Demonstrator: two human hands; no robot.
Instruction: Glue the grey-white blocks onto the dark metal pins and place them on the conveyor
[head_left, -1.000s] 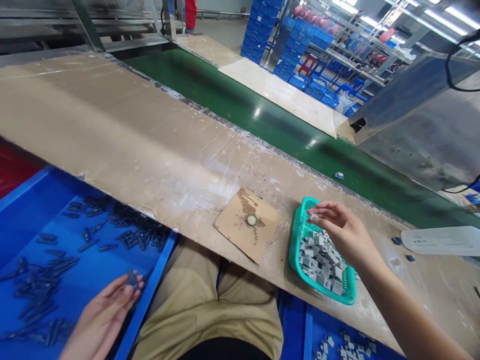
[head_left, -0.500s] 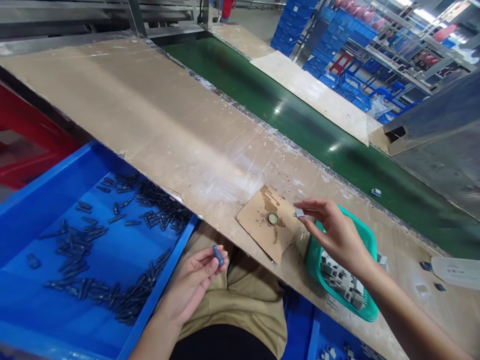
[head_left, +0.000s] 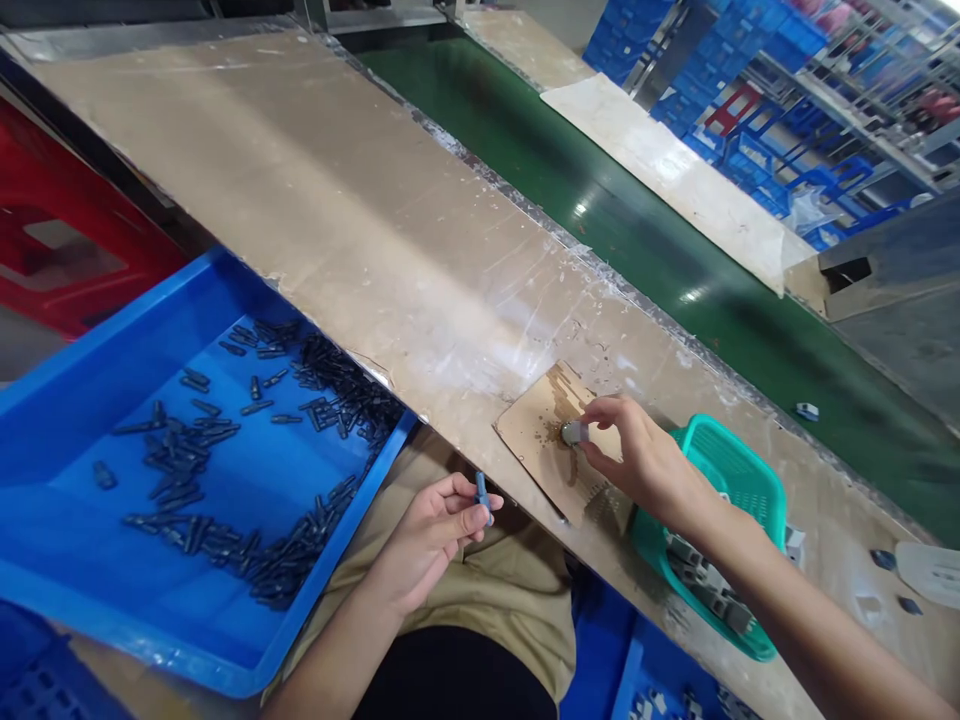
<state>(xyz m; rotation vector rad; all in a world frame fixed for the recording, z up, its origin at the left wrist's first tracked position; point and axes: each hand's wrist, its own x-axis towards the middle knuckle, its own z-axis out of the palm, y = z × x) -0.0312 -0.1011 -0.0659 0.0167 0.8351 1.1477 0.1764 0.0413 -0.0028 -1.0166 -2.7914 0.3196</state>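
My left hand point(head_left: 442, 530) pinches a small dark-blue stepped plastic part point(head_left: 481, 492) upright between thumb and fingers, above my lap near the table edge. In my right hand point(head_left: 630, 450) a small light-grey block-shaped part point(head_left: 577, 432) is pinched between thumb and fingertips. It is held at the small round cap on the stained cardboard piece point(head_left: 525, 425); the cap is mostly hidden behind the part. A green basket point(head_left: 780, 500) holding several grey block parts point(head_left: 701, 575) stands under my right forearm. To my left, a blue tray point(head_left: 225, 655) holds several loose dark-blue parts point(head_left: 184, 455).
Beyond the worn tabletop point(head_left: 337, 200) runs a green conveyor belt point(head_left: 517, 160), with one small part point(head_left: 808, 411) on it. A red stool point(head_left: 75, 240) is at the left. At the right edge lies a translucent lid-like piece point(head_left: 930, 572) beside small dark bits.
My right hand has moved left from beside the basket, bringing the grey part onto the cap on the cardboard. The blue part in my left hand has turned more upright. The view has shifted.
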